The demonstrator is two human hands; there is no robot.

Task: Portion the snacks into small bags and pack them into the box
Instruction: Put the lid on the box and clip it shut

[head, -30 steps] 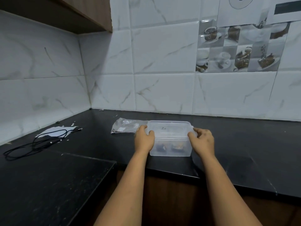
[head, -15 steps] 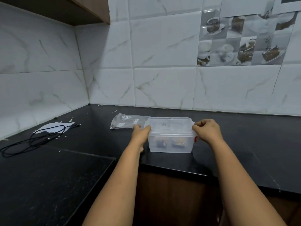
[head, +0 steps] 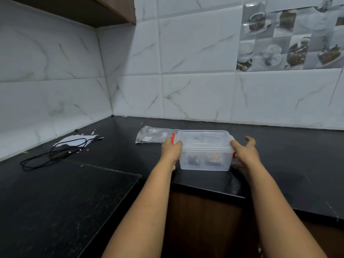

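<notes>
At 12 o'clock on tabletop: box, lid on | left hand grips clip end; right hand half open against other end | press both clips evenly (judgement).

Translucent lidded plastic box, smooth; crinkled clear plastic bag, glossy; black speckled stone countertop, polished; white marble-look wall tiles, glossy.

Dim, even indoor light, glossy sheen on the wall tiles, soft overall focus, wide-angle bending at edges.
</notes>
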